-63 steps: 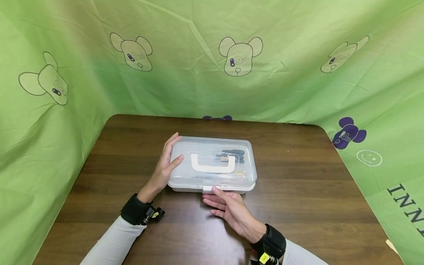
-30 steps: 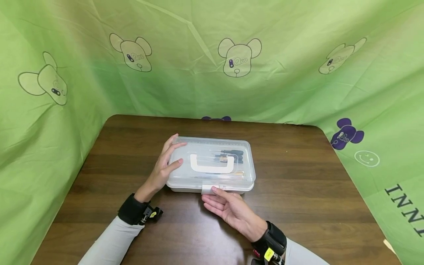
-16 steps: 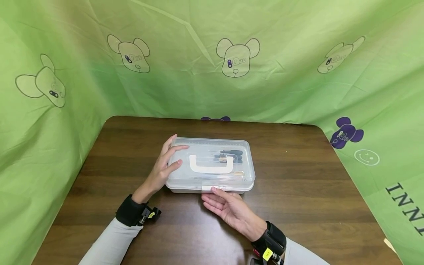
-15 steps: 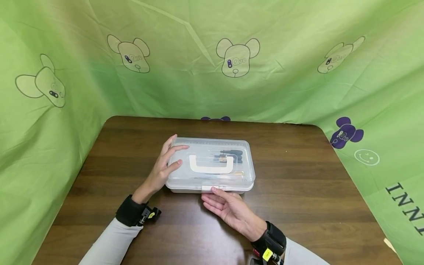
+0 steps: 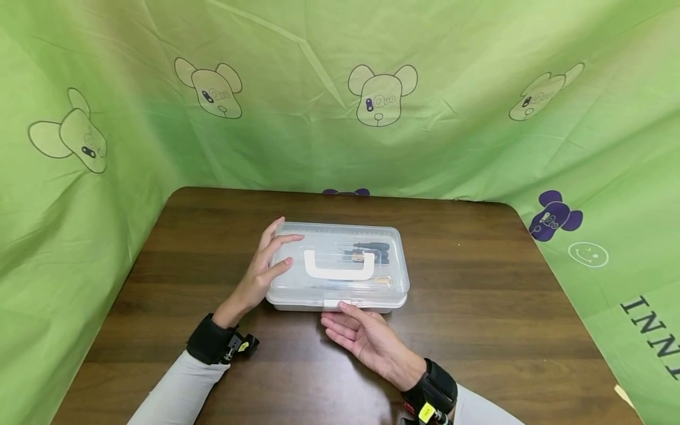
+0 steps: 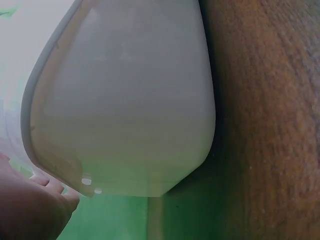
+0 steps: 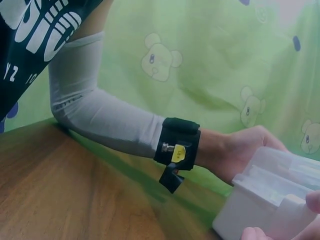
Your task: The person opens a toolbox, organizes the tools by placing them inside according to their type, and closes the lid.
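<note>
A clear plastic storage box (image 5: 297, 283) with a white handle (image 5: 340, 273) stands closed on the table. Through its lid show several dark-handled screwdrivers (image 5: 372, 251) and some thin items nearer the front. My left hand (image 5: 260, 268) rests on the box's left end, thumb and fingers spread over the lid's edge. At the front, the thumb of my right hand (image 5: 374, 342) touches the white latch (image 5: 332, 305), its other fingers lying fairly straight below. The left wrist view is mostly filled by the box's end wall (image 6: 130, 100); the right wrist view catches its front corner (image 7: 245, 205).
The brown wooden table (image 5: 478, 307) extends on both sides of the box. Green cloth (image 5: 297, 147) with mouse-like heads printed on it hangs around the back and sides. A black wrist strap (image 5: 209, 339) with a small camera sits on the left arm.
Since the oldest frame, the left hand's fingers have spread further over the lid. The right thumb stays at the latch throughout, and the box remains closed in nearly the same place.
</note>
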A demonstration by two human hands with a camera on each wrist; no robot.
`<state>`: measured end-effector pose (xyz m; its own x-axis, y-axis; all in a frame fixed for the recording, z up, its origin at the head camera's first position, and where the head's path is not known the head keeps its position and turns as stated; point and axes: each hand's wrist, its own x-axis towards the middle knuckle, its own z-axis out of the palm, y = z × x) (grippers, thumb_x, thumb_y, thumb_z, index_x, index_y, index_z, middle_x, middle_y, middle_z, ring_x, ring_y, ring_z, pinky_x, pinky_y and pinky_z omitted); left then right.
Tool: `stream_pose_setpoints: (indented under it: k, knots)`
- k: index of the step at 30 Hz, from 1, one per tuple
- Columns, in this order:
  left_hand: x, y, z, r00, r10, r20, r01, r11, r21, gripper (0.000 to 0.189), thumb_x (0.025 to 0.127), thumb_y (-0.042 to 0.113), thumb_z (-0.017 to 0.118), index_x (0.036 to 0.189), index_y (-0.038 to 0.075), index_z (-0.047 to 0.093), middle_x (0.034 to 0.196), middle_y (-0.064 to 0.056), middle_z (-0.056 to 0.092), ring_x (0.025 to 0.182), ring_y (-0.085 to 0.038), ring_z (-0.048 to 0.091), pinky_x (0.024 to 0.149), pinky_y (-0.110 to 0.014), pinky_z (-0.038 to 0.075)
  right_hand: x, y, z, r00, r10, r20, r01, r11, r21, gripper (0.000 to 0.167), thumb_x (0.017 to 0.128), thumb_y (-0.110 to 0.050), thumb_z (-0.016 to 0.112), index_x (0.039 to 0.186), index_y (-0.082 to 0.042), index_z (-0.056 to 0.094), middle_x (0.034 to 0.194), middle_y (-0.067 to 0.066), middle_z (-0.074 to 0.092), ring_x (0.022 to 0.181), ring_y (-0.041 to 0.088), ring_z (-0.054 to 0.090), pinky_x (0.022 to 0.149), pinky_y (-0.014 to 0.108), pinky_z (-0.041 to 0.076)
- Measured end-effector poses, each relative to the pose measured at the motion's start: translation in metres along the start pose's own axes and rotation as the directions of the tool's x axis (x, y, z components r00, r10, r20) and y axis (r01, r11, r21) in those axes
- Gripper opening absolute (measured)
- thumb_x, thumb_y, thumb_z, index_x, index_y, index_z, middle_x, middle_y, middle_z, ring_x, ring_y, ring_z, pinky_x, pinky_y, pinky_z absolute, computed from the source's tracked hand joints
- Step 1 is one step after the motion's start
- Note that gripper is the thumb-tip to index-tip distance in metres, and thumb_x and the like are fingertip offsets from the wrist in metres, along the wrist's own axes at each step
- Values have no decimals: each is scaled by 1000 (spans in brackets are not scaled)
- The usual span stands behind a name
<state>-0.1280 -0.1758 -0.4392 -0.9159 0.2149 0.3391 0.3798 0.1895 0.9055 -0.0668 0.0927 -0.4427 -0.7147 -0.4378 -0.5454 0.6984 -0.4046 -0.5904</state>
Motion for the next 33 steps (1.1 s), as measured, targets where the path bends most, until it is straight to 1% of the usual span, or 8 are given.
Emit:
stream_pose_setpoints:
  k: [7,16,21,24,27,29,31,33]
  knots:
    - [-1,0,-3,1000,3,1,-3,1000,3,44,101,10,53,143,-1,60,175,-14,11,162,-38,2,121,-76,5,3,3,-1,1000,-5,26,7,999,-50,34,107,-23,66,128,2,60,130,29,70,119,31,71,108,44,54]
    - [-1,-1,-4,1000,0,2,0,1000,5,44,102,9,53,144,-1,59,175,-13,11,162,-37,2,121,-77,6,6,1,-5,998,35,53,-27,991,-134,56,107,-29,65,142,13,51,133,27,69,119,28,71,106,44,55]
    - [-1,-2,-5,1000,-8,23,8,1000,1,44,103,9,54,145,0,59,176,-12,10,163,-36,1,121,-77,6,3,0,-11,996,55,65,-44,987,-157,55,107,-30,66,142,10,52,133,25,70,120,28,71,106,44,56]
    - [-2,-1,-6,999,-20,29,20,1000,12,46,103,8,56,148,1,57,176,-12,9,163,-36,2,121,-77,6,-2,-3,-18,992,65,104,-41,977,-211,53,107,-28,64,143,10,53,132,25,70,121,31,71,105,45,56]
    - [-4,1,-10,998,-47,30,46,999,19,51,104,8,57,155,4,50,177,-11,9,163,-36,4,122,-76,5,-8,-9,-29,985,66,158,-15,953,-304,54,109,-25,61,146,13,51,132,25,70,121,34,71,103,46,57]
    - [-6,3,-14,997,-61,36,60,998,20,57,105,8,56,160,5,42,177,-12,10,163,-36,4,123,-75,4,-14,-16,-38,981,59,182,17,922,-388,54,109,-23,60,146,14,49,133,27,69,119,33,72,100,45,59]
    - [-7,6,-19,996,-78,39,77,997,30,61,107,9,55,164,6,34,177,-13,11,163,-36,5,123,-74,4,-20,-25,-47,979,45,197,55,879,-473,55,109,-22,61,148,15,47,132,29,69,117,33,73,96,43,61]
    - [-10,8,-25,995,-90,39,88,995,50,64,107,10,54,166,6,29,176,-15,11,163,-37,5,123,-74,5,-27,-36,-58,978,31,208,97,814,-573,56,109,-21,61,147,17,46,131,32,68,114,32,74,93,40,62]
